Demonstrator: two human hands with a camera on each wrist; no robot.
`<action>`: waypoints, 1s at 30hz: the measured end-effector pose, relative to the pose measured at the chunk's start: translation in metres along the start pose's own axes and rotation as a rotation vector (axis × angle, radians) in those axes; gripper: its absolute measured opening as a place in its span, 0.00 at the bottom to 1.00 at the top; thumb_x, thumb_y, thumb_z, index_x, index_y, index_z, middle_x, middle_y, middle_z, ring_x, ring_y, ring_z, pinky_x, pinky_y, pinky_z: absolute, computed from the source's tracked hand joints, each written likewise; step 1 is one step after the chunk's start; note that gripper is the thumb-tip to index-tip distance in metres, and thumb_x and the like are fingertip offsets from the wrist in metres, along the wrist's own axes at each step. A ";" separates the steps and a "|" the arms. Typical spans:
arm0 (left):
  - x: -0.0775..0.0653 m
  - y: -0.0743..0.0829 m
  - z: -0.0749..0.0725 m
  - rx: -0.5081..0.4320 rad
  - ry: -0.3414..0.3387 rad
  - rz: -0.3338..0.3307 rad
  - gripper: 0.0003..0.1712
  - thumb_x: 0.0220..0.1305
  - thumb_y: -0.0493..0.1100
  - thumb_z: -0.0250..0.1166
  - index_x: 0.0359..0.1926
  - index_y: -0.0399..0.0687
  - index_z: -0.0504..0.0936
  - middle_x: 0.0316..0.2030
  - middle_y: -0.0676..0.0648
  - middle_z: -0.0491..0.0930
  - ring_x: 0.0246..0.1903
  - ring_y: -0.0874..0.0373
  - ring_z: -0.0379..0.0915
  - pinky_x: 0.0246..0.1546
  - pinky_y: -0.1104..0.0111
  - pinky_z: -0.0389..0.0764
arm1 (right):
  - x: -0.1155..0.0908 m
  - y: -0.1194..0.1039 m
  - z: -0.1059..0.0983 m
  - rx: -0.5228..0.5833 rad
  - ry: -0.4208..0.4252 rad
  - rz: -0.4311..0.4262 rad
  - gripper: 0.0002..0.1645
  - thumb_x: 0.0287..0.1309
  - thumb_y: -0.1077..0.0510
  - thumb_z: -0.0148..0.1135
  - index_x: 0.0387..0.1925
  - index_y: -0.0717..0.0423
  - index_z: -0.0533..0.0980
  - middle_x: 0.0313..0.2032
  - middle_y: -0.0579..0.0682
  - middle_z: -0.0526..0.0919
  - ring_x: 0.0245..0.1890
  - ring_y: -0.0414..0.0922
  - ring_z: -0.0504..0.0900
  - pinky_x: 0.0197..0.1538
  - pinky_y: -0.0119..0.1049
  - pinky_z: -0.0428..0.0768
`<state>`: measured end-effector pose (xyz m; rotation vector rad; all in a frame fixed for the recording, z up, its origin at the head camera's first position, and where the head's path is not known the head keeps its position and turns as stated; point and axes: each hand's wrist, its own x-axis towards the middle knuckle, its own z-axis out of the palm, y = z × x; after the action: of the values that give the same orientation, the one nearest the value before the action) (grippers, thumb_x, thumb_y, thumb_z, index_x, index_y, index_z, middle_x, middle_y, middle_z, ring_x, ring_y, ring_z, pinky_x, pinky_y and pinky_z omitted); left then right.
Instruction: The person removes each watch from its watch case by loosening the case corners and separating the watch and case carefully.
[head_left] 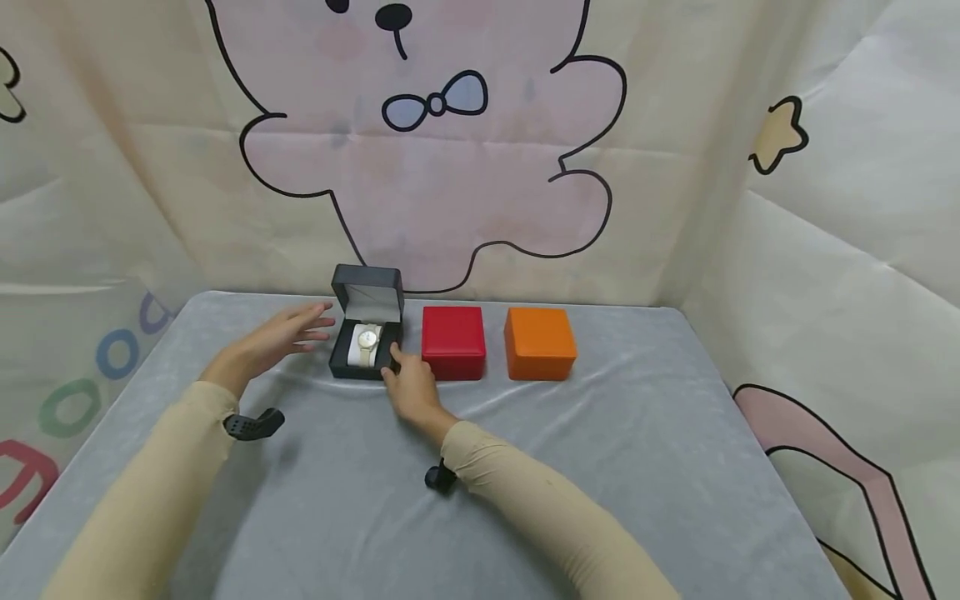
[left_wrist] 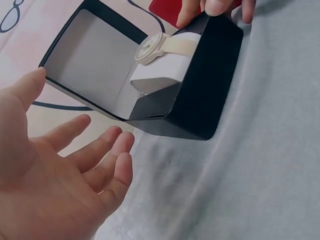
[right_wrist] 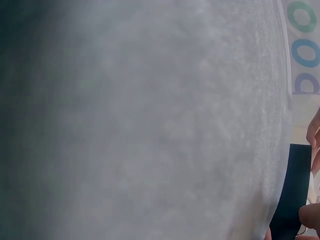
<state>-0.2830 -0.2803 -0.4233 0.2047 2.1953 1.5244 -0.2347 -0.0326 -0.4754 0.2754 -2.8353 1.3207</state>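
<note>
A black watch box (head_left: 341, 357) stands on the table with its lid (head_left: 367, 287) raised, showing a pale grey lining. Inside, a wristwatch (head_left: 367, 339) with a round face and cream strap is wrapped around a white cushion (left_wrist: 157, 75). My right hand (head_left: 414, 390) grips the box's front right corner, thumb over the rim. To the left of the box is my left hand (head_left: 281, 337), fingers spread and holding nothing. Its thumb lies near the lid's edge in the left wrist view; whether they touch I cannot tell.
A closed red box (head_left: 453, 342) sits just right of the watch box, and a closed orange box (head_left: 540, 343) stands further right. Grey cloth covers the table (head_left: 600, 467). Behind the boxes hangs a printed curtain (head_left: 450, 183).
</note>
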 end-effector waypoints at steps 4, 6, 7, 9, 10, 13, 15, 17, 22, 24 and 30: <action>-0.005 -0.003 0.005 0.003 0.037 0.023 0.44 0.79 0.64 0.41 0.81 0.44 0.43 0.78 0.32 0.51 0.76 0.33 0.52 0.74 0.39 0.55 | 0.000 0.001 0.001 -0.011 -0.001 0.002 0.30 0.69 0.57 0.62 0.70 0.55 0.71 0.66 0.52 0.77 0.61 0.50 0.81 0.62 0.47 0.80; -0.007 -0.005 0.008 0.007 0.051 0.038 0.42 0.80 0.63 0.41 0.81 0.43 0.45 0.78 0.32 0.52 0.75 0.33 0.53 0.73 0.39 0.56 | 0.000 0.001 0.001 -0.020 0.001 0.008 0.29 0.69 0.57 0.62 0.70 0.54 0.71 0.66 0.51 0.77 0.61 0.50 0.81 0.62 0.46 0.80; -0.008 -0.006 0.010 0.012 0.057 0.043 0.41 0.80 0.62 0.42 0.81 0.43 0.45 0.78 0.32 0.53 0.75 0.33 0.54 0.73 0.39 0.57 | -0.001 0.001 0.001 -0.023 -0.001 0.011 0.29 0.69 0.57 0.62 0.70 0.54 0.71 0.66 0.51 0.77 0.62 0.50 0.81 0.62 0.46 0.80; -0.010 -0.008 0.014 0.023 0.074 0.056 0.39 0.81 0.60 0.42 0.80 0.43 0.48 0.77 0.33 0.54 0.74 0.34 0.56 0.71 0.45 0.65 | -0.001 0.001 0.002 -0.035 0.002 0.010 0.29 0.69 0.57 0.62 0.69 0.54 0.71 0.66 0.51 0.78 0.62 0.50 0.81 0.62 0.46 0.80; -0.011 -0.009 0.017 0.031 0.081 0.064 0.39 0.81 0.59 0.43 0.80 0.43 0.48 0.77 0.33 0.55 0.74 0.34 0.57 0.69 0.49 0.68 | -0.001 0.001 0.002 -0.040 0.002 0.010 0.29 0.69 0.57 0.62 0.69 0.54 0.71 0.66 0.50 0.78 0.62 0.50 0.81 0.62 0.45 0.80; -0.014 -0.010 0.024 0.061 0.103 0.090 0.38 0.81 0.58 0.43 0.80 0.43 0.51 0.76 0.33 0.58 0.71 0.35 0.61 0.60 0.62 0.74 | -0.001 0.001 0.001 -0.052 0.008 -0.005 0.29 0.69 0.57 0.62 0.69 0.55 0.72 0.66 0.50 0.78 0.61 0.50 0.81 0.62 0.45 0.80; -0.013 -0.010 0.028 0.073 0.119 0.105 0.38 0.80 0.58 0.44 0.80 0.43 0.52 0.75 0.33 0.60 0.69 0.39 0.65 0.56 0.69 0.75 | -0.001 0.002 0.000 -0.057 0.015 -0.011 0.29 0.69 0.57 0.62 0.69 0.55 0.72 0.65 0.50 0.78 0.61 0.50 0.82 0.61 0.45 0.80; -0.015 -0.013 0.030 0.084 0.136 0.121 0.37 0.80 0.58 0.46 0.79 0.43 0.54 0.75 0.34 0.61 0.68 0.44 0.66 0.54 0.70 0.76 | -0.001 0.002 0.001 -0.058 0.019 -0.013 0.29 0.69 0.57 0.62 0.69 0.55 0.72 0.65 0.50 0.79 0.60 0.50 0.82 0.61 0.45 0.81; -0.016 -0.020 0.031 0.117 0.169 0.179 0.35 0.79 0.53 0.51 0.79 0.43 0.55 0.75 0.35 0.62 0.71 0.43 0.62 0.57 0.61 0.74 | 0.001 0.001 0.000 -0.070 0.014 -0.016 0.29 0.69 0.57 0.62 0.69 0.55 0.72 0.65 0.51 0.79 0.60 0.50 0.82 0.61 0.45 0.81; -0.015 -0.021 0.031 0.129 0.175 0.200 0.35 0.78 0.50 0.54 0.79 0.44 0.56 0.75 0.36 0.62 0.73 0.40 0.59 0.61 0.55 0.72 | 0.002 0.000 0.000 -0.068 0.013 -0.021 0.29 0.69 0.57 0.62 0.69 0.55 0.72 0.65 0.52 0.79 0.59 0.51 0.83 0.60 0.46 0.81; -0.011 -0.022 0.032 0.157 0.159 0.231 0.39 0.72 0.44 0.64 0.78 0.45 0.59 0.76 0.39 0.62 0.73 0.36 0.57 0.68 0.41 0.63 | 0.004 0.001 0.003 -0.053 0.011 0.002 0.29 0.69 0.57 0.62 0.69 0.53 0.72 0.64 0.53 0.79 0.59 0.51 0.83 0.59 0.47 0.82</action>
<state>-0.2558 -0.2657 -0.4488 0.4132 2.4929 1.5330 -0.2386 -0.0351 -0.4773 0.2641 -2.8572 1.2419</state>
